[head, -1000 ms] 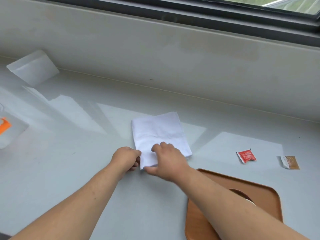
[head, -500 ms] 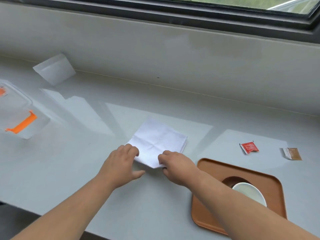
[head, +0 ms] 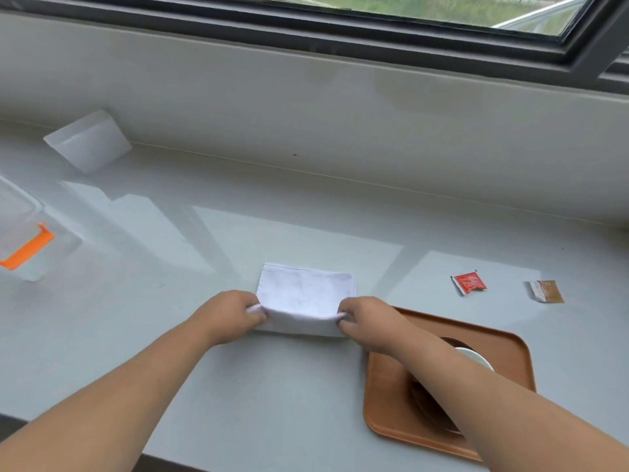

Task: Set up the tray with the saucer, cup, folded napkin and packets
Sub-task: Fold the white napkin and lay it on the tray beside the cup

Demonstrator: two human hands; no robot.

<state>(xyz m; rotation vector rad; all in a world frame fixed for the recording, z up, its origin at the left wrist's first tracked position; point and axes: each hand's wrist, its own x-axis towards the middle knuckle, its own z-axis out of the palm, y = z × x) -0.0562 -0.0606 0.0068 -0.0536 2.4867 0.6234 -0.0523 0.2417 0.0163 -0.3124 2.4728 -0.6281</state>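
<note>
A white napkin (head: pixel 304 294) lies on the grey counter, its near edge lifted. My left hand (head: pixel 226 316) pinches its near left corner and my right hand (head: pixel 369 323) pinches its near right corner. To the right sits a brown tray (head: pixel 384 400) holding a dark saucer (head: pixel 422 403) and a white cup (head: pixel 474 357), both largely hidden by my right forearm. A red packet (head: pixel 469 282) and a brown packet (head: pixel 546 291) rest on the counter beyond the tray.
A clear plastic box with an orange clip (head: pixel 25 247) stands at the far left. A clear lid or sheet (head: pixel 86 141) leans against the back wall at the upper left. The counter's front edge runs along the bottom of the view.
The napkin has been turned square to me, and both hands have moved to its near corners and raised that edge. The view has shifted slightly.
</note>
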